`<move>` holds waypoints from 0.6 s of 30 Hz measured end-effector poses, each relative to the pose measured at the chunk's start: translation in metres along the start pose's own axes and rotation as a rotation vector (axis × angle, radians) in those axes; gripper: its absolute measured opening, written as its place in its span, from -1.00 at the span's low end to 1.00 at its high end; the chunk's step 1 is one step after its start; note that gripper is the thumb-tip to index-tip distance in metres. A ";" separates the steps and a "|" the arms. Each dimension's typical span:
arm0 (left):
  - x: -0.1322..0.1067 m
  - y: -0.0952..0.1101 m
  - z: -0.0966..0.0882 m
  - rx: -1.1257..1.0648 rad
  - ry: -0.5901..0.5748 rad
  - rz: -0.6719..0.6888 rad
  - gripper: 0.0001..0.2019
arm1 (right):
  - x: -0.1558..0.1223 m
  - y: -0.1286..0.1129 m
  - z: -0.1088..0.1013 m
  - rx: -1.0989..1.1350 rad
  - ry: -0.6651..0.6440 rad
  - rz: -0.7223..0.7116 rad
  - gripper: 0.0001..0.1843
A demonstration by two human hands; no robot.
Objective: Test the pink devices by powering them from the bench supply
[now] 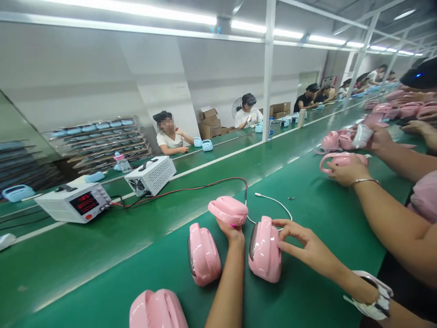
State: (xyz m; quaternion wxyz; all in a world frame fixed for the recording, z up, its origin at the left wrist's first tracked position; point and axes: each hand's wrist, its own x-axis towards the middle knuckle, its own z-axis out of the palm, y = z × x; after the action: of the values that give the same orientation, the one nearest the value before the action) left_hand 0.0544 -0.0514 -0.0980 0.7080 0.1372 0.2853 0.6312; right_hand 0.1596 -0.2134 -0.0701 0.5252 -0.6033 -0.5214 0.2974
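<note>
My left hand holds up a glossy pink plastic device with a handle, its fingers largely hidden beneath it. A small magenta light glows near the palm. To the right, my right hand has thumb and fingers against the side of a second pink device, which stands on the green bench. Behind these runs a white cable with a small plug at its free end. Left of my left forearm stands another pink device with a dark front panel. A further one is partly cut off at the bottom edge.
A power supply with a red display and a second white unit stand across the bench. A red and black lead runs from them. At right, a co-worker's hands hold pink parts. Upright posts line the bench.
</note>
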 end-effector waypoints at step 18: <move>0.000 -0.004 -0.005 -0.057 0.078 -0.022 -0.66 | 0.000 0.018 -0.003 -0.444 0.027 -0.077 -0.66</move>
State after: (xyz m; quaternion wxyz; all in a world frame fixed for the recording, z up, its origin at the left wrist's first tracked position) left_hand 0.0546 -0.0529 -0.1036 0.7070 0.0891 0.2962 0.6360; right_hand 0.1679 -0.2128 -0.0865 0.3974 -0.6877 -0.5896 0.1469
